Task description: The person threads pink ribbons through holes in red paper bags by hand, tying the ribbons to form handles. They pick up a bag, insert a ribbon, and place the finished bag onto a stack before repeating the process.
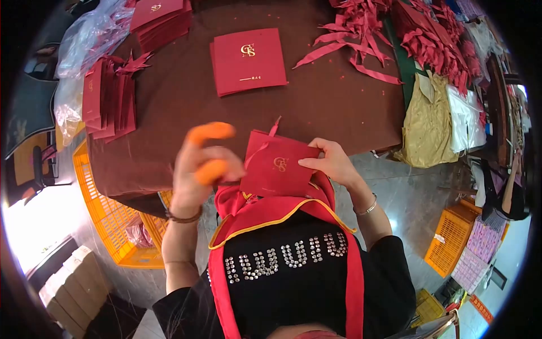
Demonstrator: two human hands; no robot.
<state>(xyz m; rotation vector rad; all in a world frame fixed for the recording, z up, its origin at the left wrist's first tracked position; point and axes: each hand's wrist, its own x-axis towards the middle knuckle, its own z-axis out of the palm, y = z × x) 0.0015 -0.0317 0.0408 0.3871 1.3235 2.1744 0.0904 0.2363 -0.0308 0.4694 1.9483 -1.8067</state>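
Note:
My right hand [333, 163] pinches a flat red gift bag [276, 169] by its right side, thumb on the front face. The bag has a gold logo and is tilted above my lap. A thin red ribbon [275, 126] sticks up from its top edge, and another strip crosses its left part. Just left of the bag is my left hand [206, 161], blurred, with orange covers on two fingertips. Its fingers are curved and apart, with nothing seen between them. Flat red bags [251, 62] with the same gold logo lie stacked on the brown tabletop [192, 101] ahead.
At the left stand more red bags [110, 104] and clear plastic wrap [93, 45]. Loose red ribbons [361, 39] lie at the back right, near a heap of ribboned bags [432, 39]. Orange crates [107, 209] sit on the floor. A gold bag [427, 121] hangs right.

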